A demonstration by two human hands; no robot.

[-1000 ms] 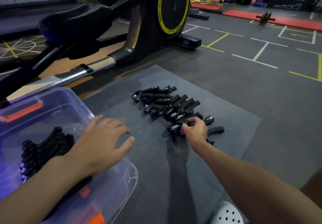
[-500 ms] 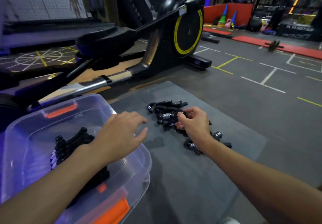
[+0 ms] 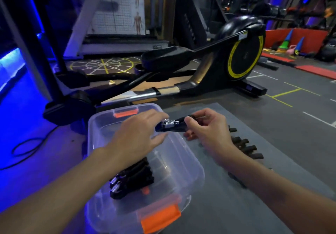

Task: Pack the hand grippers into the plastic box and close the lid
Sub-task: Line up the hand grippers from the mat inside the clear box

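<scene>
Pinching a hand gripper — right hand.

A gym. At the far right stands an exercise machine with a yellow-ringed flywheel. The dark rubber floor carries painted white and yellow lines, and a spoked agility pattern at far left. Anatomy charts hang on the back wall. Cones, a pink kettlebell and red mats sit far right; hand grippers lie nearer.
</scene>
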